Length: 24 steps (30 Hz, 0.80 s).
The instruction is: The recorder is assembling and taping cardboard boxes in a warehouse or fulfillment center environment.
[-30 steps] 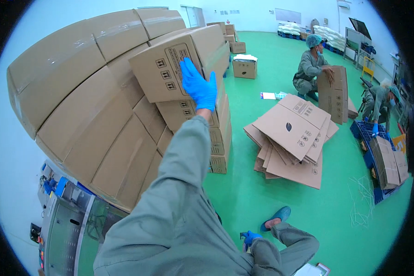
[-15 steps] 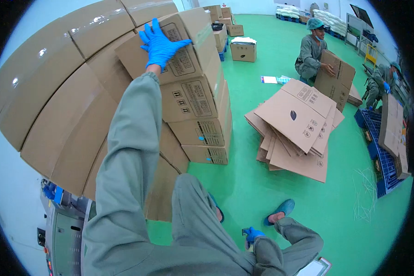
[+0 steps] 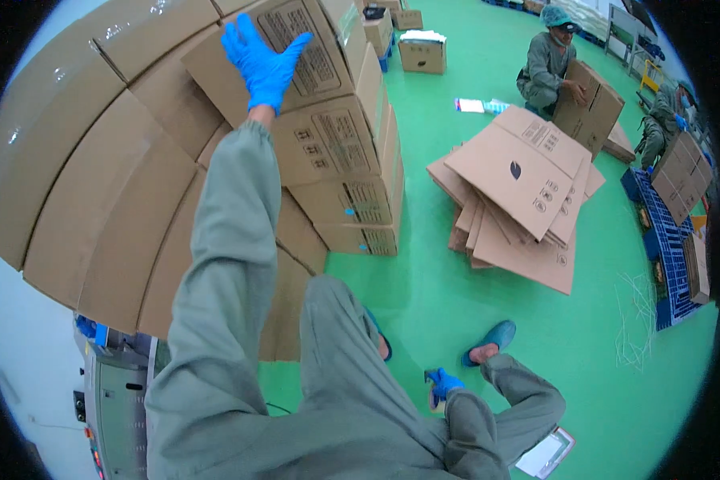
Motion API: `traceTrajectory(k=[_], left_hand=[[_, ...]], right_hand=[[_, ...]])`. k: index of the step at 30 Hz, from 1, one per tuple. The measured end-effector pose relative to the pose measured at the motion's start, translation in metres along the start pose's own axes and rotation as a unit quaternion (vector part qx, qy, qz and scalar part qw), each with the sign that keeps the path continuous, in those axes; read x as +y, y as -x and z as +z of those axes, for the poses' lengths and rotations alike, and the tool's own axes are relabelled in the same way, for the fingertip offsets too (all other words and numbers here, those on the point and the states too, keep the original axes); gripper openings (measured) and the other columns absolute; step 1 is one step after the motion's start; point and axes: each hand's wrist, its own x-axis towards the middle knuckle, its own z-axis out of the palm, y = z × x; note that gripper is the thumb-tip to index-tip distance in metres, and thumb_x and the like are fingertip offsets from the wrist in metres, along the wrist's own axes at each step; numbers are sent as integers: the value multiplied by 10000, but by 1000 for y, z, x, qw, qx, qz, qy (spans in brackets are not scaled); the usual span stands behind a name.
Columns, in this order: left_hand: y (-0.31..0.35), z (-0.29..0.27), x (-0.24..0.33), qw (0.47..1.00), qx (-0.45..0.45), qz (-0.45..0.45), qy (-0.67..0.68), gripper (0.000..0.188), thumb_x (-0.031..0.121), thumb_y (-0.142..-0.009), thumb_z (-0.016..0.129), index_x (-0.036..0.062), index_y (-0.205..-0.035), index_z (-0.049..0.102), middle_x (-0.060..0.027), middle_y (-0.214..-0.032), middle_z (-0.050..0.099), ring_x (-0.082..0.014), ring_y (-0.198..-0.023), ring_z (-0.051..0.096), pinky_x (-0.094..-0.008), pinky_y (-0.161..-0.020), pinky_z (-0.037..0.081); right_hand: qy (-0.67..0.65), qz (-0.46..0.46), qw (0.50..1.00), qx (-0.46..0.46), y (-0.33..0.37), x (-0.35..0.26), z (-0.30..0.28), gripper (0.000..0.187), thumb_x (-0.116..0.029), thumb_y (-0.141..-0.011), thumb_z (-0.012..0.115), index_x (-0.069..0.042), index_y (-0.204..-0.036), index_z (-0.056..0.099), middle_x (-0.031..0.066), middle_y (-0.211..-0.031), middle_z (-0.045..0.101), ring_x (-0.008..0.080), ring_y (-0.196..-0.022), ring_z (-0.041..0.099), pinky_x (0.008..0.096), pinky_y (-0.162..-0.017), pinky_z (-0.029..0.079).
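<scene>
My left hand (image 3: pixel 260 66), in a blue glove, is stretched far out with its fingers spread. Its palm rests against the side of the top carton (image 3: pixel 312 52) in a column of brown cartons. Printed cartons (image 3: pixel 328 140) are piled below that one. Low beside my right leg, my right hand (image 3: pixel 446 383), also gloved in blue, is closed on what looks like a tape dispenser (image 3: pixel 436 402) with a pale roll; my hand partly hides it.
A wall of large taped cartons (image 3: pixel 104 208) rises on the left. Flattened cartons (image 3: pixel 520 176) lie in a loose pile on the green floor. Two co-workers handle cardboard beyond, one by a blue pallet (image 3: pixel 672 272). A grey machine (image 3: pixel 120 408) and a clipboard (image 3: pixel 546 454) are nearby.
The view has dipped slightly, so the cartons sit higher in the picture. My left hand stays against the top carton. At far right, a co-worker's carton has turned and shifted.
</scene>
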Motion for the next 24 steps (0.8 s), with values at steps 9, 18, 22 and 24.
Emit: traceTrajectory(k=[9,18,22,24], left_hand=[[324,-2,-142,807,-195,-503,239,708,433,-1036,467,-63,-1507,285,-225,-1573,315,-336,-1457,308,-409,-1204,240],[364,58,-191,811,-224,-507,187,836,521,-1028,416,-62,-1554,128,-221,-1622,223,-332,-1492,241,-386,-1216,211],[366,60,-203,822,-214,-497,176,817,507,-1026,445,-67,-1544,185,-226,-1604,266,-339,-1466,301,-391,-1199,252],[364,57,-210,835,-186,-489,173,795,487,-1023,472,-68,-1536,224,-225,-1578,320,-332,-1439,349,-396,-1185,280]], right_hand=[[-9,17,1000,17,21,0,-5,885,-241,-725,774,-131,-1498,358,204,-1212,669,366,-1052,683,459,-832,556],[33,23,999,-17,18,-3,2,973,-279,-739,749,-161,-1569,256,223,-1216,667,359,-1033,690,435,-821,560],[-16,73,997,-32,17,-11,3,1003,-270,-742,740,-219,-1590,207,223,-1196,675,367,-1019,694,438,-816,560],[18,46,999,-13,19,-16,2,1001,-264,-743,736,-218,-1589,203,224,-1180,679,373,-1009,696,446,-811,561]])
